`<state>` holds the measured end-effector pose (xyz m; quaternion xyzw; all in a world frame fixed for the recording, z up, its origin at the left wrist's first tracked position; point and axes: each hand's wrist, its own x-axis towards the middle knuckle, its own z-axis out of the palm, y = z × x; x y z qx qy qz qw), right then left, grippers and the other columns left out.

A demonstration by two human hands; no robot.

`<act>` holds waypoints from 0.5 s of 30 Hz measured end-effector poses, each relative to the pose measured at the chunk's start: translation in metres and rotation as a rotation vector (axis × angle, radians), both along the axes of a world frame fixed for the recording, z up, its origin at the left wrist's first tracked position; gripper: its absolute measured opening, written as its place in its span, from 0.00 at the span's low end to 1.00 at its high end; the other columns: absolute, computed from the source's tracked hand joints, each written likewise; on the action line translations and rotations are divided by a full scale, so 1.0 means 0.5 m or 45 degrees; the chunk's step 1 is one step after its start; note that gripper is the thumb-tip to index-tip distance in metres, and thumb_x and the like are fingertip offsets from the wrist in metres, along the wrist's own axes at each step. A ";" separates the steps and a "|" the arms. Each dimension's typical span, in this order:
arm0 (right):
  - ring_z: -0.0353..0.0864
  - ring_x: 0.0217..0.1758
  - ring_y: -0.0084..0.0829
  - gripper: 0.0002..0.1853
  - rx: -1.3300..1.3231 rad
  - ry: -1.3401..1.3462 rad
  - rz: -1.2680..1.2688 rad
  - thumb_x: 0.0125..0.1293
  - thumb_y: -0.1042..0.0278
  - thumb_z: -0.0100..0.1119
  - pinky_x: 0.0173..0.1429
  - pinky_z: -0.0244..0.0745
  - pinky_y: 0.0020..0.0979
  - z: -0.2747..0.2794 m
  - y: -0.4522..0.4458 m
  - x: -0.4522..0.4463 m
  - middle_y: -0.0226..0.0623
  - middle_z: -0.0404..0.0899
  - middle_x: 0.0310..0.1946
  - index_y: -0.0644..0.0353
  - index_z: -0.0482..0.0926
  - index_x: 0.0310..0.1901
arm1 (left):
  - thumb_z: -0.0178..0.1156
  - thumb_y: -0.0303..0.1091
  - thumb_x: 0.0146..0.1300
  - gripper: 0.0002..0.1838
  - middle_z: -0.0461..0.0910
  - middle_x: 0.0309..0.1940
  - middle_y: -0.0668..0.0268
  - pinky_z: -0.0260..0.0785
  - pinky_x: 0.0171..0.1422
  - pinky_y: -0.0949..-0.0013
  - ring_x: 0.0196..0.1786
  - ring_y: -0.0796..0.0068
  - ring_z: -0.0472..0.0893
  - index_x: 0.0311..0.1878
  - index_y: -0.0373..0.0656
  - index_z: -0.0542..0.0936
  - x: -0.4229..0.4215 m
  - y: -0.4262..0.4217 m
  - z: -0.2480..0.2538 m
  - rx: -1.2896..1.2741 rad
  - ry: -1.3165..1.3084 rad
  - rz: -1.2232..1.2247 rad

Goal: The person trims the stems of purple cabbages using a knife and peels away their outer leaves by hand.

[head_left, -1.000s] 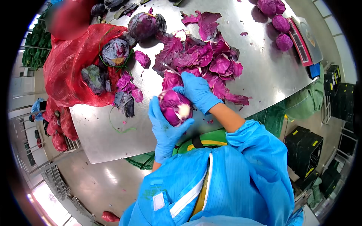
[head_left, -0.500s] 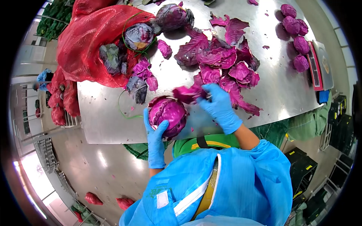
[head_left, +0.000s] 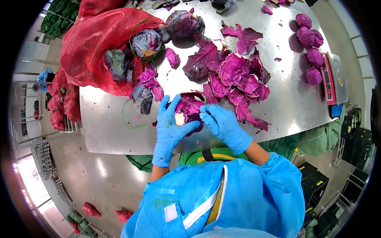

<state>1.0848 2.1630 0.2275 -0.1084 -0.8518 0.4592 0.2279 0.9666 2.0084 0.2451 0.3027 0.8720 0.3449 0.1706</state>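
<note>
A red cabbage [head_left: 186, 105] rests at the table's near edge, its pale cut stem turned up toward me. My left hand [head_left: 170, 126], in a blue glove, wraps its left side with thumb and fingers spread around it. At the cabbage's right side, my gloved right hand [head_left: 224, 126] has its fingers pinched on an outer leaf, mostly hidden by the fingertips. Just beyond lies a heap of loose purple leaves [head_left: 234, 69]. Left of it, a dark wilted leaf [head_left: 142, 98] lies near a green string [head_left: 126, 119].
A red mesh sack [head_left: 99, 43] with cabbages spilling out covers the left of the steel table [head_left: 107, 131]. Another whole cabbage [head_left: 180, 23] sits behind. Several trimmed cabbages [head_left: 305, 36] line the right side, beside a red scale [head_left: 328, 79]. Dark crates [head_left: 315, 186] stand on the floor at right.
The leaf in my right hand has gone onto the heap, and that hand is back at the cabbage. My left hand has turned the cabbage so its stem shows.
</note>
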 end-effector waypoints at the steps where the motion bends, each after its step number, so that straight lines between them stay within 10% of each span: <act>1: 0.82 0.35 0.41 0.14 -0.042 -0.013 -0.016 0.67 0.63 0.60 0.36 0.78 0.36 -0.002 -0.007 0.012 0.44 0.80 0.35 0.62 0.79 0.49 | 0.81 0.42 0.36 0.55 0.57 0.69 0.51 0.60 0.73 0.56 0.70 0.53 0.64 0.71 0.45 0.64 0.006 0.007 0.000 0.094 0.025 -0.007; 15: 0.79 0.23 0.41 0.11 0.216 -0.257 -0.120 0.67 0.59 0.58 0.26 0.73 0.39 -0.011 -0.045 0.054 0.41 0.77 0.24 0.57 0.75 0.32 | 0.79 0.53 0.37 0.54 0.70 0.60 0.51 0.68 0.64 0.56 0.60 0.54 0.73 0.67 0.38 0.66 0.006 0.007 -0.021 -0.011 0.086 -0.072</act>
